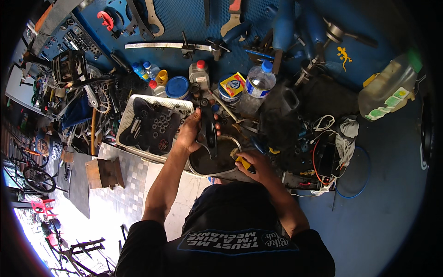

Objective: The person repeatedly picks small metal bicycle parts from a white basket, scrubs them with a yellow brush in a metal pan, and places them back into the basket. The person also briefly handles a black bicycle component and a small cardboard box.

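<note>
My left hand point(189, 133) is closed round a long black bike part point(207, 131), which looks like a suspension link with a round eye at its upper end. It is held upright above the far left side of a round basin point(201, 174) with dark liquid in it. My right hand point(259, 167), at the basin's right rim, grips a brush point(245, 162) with a yellow and black handle. The brush's pale bristles point left over the basin, apart from the black part.
Left of the basin stands a white basket point(125, 121) with metal rings and small parts. Behind are a blue-lidded tub point(177, 87), a grey bottle point(199, 76), a yellow packet point(232, 85) and a clear bottle point(256, 90). Tangled cables point(344, 143) lie right; tools hang on the blue wall.
</note>
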